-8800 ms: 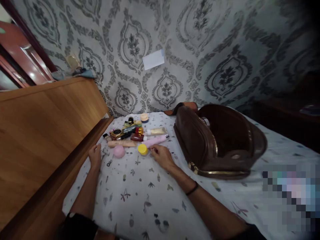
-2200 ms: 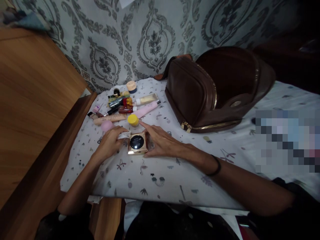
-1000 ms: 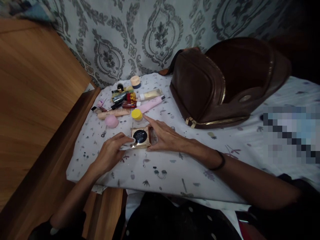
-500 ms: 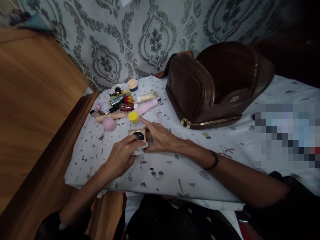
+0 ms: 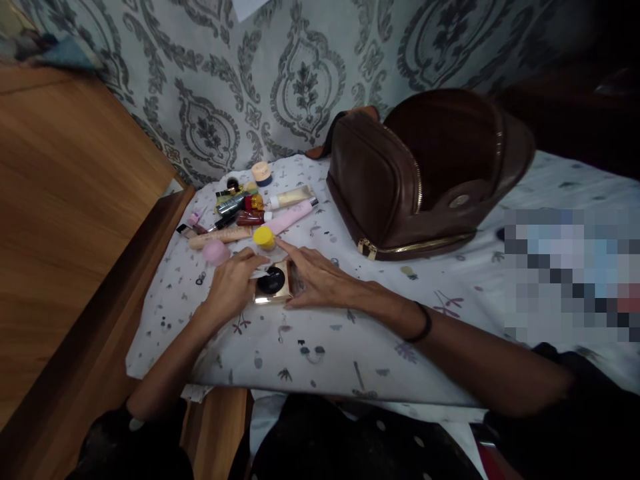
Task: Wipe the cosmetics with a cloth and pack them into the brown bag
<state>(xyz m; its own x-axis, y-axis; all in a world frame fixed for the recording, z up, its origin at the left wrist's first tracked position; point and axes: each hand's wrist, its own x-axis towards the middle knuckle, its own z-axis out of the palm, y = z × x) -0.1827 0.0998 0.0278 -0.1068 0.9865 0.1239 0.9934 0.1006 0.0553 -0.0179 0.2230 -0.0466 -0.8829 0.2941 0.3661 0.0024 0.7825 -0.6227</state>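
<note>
At far left, a wooden panel (image 5: 75, 200) runs beside the printed sheet (image 5: 320, 360). A pink sponge (image 5: 216, 253) and a beige tube (image 5: 220, 235) lie just past the left hand (image 5: 233, 287), whose curled fingers reach over the left side of a gold compact (image 5: 273, 283); whether they pinch it, I cannot tell. The compact lies flat on the sheet between both hands, apparently steadied from either side. The right hand (image 5: 320, 283) is spread against its right edge, forefinger stretched toward a yellow cap (image 5: 264, 237). Beyond sits a pink tube (image 5: 293, 217). Further right, a brown leather bag (image 5: 373, 173) gapes open, its inside too dark to show any contents.
</note>
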